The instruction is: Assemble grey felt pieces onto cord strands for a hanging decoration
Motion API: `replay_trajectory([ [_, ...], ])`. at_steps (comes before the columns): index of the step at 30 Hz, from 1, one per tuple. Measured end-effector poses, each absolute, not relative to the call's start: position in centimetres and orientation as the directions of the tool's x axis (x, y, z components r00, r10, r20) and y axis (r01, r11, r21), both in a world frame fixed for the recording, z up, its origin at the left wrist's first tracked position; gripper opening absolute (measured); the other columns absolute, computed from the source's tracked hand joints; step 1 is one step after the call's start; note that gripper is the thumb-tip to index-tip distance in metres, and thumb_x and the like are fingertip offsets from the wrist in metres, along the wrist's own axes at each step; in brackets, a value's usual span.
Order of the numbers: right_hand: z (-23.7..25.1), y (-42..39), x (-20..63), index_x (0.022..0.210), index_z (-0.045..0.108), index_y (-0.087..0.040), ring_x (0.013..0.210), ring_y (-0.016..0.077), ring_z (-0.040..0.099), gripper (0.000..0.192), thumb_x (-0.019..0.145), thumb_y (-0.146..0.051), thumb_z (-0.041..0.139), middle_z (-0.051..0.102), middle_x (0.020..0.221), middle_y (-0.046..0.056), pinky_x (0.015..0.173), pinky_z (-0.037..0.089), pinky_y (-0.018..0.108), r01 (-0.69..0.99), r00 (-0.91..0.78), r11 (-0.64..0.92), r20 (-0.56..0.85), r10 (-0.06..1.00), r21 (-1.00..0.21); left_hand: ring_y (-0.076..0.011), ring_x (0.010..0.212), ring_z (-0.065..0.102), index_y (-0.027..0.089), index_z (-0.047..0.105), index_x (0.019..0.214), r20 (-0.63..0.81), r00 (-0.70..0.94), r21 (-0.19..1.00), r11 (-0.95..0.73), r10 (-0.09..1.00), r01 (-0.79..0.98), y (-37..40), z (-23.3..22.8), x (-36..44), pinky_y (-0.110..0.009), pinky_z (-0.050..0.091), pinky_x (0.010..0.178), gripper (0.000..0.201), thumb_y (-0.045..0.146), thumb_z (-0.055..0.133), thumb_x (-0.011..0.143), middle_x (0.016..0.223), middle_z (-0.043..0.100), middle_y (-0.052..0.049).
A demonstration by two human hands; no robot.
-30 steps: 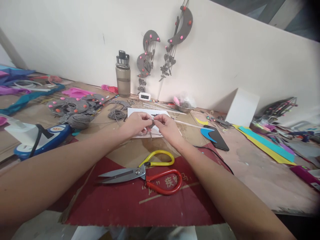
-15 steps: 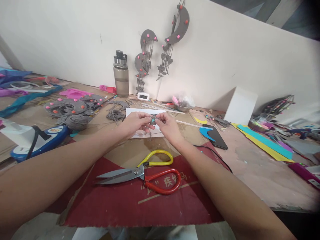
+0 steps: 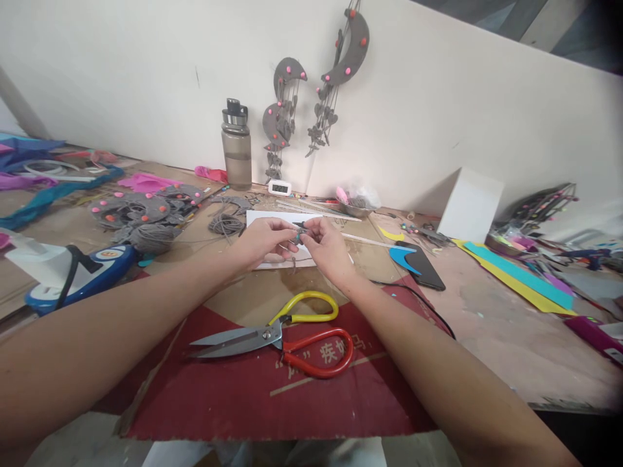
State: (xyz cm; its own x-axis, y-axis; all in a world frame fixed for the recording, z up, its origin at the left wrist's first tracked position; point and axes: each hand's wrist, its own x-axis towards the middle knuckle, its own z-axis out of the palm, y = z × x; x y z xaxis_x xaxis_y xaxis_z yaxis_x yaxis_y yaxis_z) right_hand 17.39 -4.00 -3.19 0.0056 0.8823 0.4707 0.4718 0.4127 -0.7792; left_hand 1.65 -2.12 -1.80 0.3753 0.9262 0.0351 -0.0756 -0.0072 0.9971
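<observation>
- My left hand point(image 3: 265, 239) and right hand point(image 3: 327, 246) are together, fingertips almost touching, both pinched on a small grey felt piece point(image 3: 298, 237) with a teal dot on it; too small to tell its shape.
- I hold the piece just above the white sheet point(image 3: 272, 218), mid counter point(image 3: 506, 344), well back from the near edge.
- A thin grey cord hangs from the piece down to the sheet.
- Scissors point(image 3: 277, 337), yellow and red handles, lie shut on the red cardboard point(image 3: 233, 402) between my forearms, apart from both hands.
- Open room: bare counter to the right of my right forearm; the red cardboard in front runs to the near edge.
- Left side crowded: heap of grey felt discs point(image 3: 141, 211), blue glue gun point(image 3: 78, 275), coil of grey cord point(image 3: 226, 224).
- Back edge at the wall: water bottle point(image 3: 237, 146), small digital clock point(image 3: 280, 188), grey moon-shaped hangings point(image 3: 316, 91) on the wall.
- Right: black phone point(image 3: 422, 267) with a black cable, white box point(image 3: 470, 206), coloured foam strips point(image 3: 520, 279).
</observation>
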Motion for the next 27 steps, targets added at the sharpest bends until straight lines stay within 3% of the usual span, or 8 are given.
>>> replay_trajectory([
  [3,-3.1,-4.1,17.3,0.098,0.049,-0.02,0.068,0.0122,0.056,0.024,0.075,-0.021,0.057,0.056,0.074,-0.004,0.067,0.044,0.027,0.466,0.041,0.42,0.493,0.869,-0.779,-0.0163,0.063,0.067,0.01,0.06,0.083,0.025,0.375,0.993,0.021,0.927,-0.12,-2.0,-2.0,1.7,-0.025,0.053,0.056,0.02,0.02,0.07,0.07,0.068,0.069,-0.008],
  [7,-2.8,-4.5,17.3,0.092,0.052,-0.019,0.07,0.0123,0.056,0.017,0.076,-0.02,0.056,0.058,0.078,-0.001,0.068,0.044,0.027,0.497,0.067,0.415,0.51,0.858,-0.762,-0.0179,0.068,0.069,0.01,0.059,0.082,0.036,0.351,0.986,0.024,0.936,-0.165,-1.9,-2.1,1.7,-0.025,0.053,0.059,0.021,0.019,0.072,0.069,0.073,0.07,-0.009],
  [13,-2.6,-4.7,17.3,0.085,0.055,-0.019,0.069,0.0132,0.054,0.007,0.078,-0.022,0.054,0.058,0.076,0.0,0.067,0.044,0.027,0.534,0.065,0.416,0.527,0.848,-0.736,-0.0093,0.046,0.057,0.012,0.062,0.084,0.006,0.3,0.999,0.008,0.954,-0.043,-2.1,-2.0,1.6,-0.019,0.042,0.043,0.023,0.025,0.073,0.068,0.066,0.067,-0.005],
  [21,-3.0,-4.2,17.4,0.092,0.06,-0.018,0.077,0.0144,0.053,0.017,0.077,-0.025,0.056,0.06,0.088,0.003,0.077,0.043,0.03,0.579,0.039,0.392,0.504,0.863,-0.715,-0.0091,0.05,0.057,0.013,0.061,0.081,0.057,0.348,0.993,-0.018,0.936,-0.113,-1.3,-3.3,1.7,-0.02,0.043,0.048,0.029,0.033,0.076,0.065,0.067,0.067,-0.005],
  [27,-3.6,-3.4,17.8,0.072,0.057,-0.02,0.056,0.0108,0.044,0.014,0.075,-0.033,0.056,0.051,0.06,-0.004,0.057,0.037,0.026,0.406,0.045,0.301,0.347,0.937,-0.863,-0.0091,0.05,0.055,0.016,0.062,0.097,0.037,0.372,0.999,-0.024,0.927,-0.039,-0.9,-2.9,1.3,-0.021,0.041,0.045,0.039,0.039,0.073,0.067,0.074,0.067,-0.005],
])
